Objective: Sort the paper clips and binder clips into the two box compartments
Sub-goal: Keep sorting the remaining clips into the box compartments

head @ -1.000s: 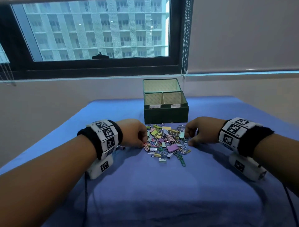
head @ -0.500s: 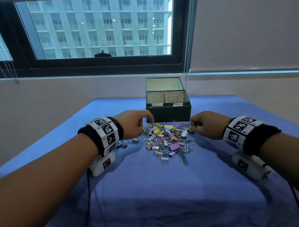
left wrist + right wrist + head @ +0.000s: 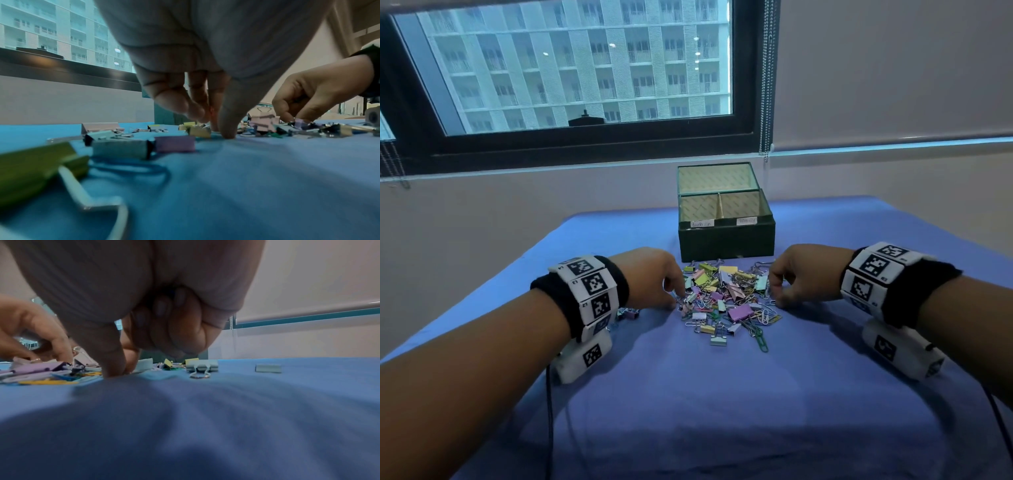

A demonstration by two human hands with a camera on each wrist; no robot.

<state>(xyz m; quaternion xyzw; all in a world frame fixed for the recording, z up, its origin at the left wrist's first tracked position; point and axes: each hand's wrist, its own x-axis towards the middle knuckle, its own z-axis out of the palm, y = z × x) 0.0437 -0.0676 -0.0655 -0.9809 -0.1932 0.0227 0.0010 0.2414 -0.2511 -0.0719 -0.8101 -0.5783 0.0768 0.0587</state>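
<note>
**Head view: both hands back down at the clip pile**

The clip pile [image 3: 726,301] lies on the blue cloth [image 3: 688,411], just in front of the green box [image 3: 726,240]. Half a second ago both my hands were raised near the box; now they are down at the pile edges again. I judge a new pick is starting. My left hand [image 3: 654,277] has thumb and fingertips closed together at the cloth. My right hand [image 3: 804,274] is curled, thumb down. Whether either actually grips a clip, I cannot tell: fingertips hide it. Compartment floors and label text are unreadable.
</note>
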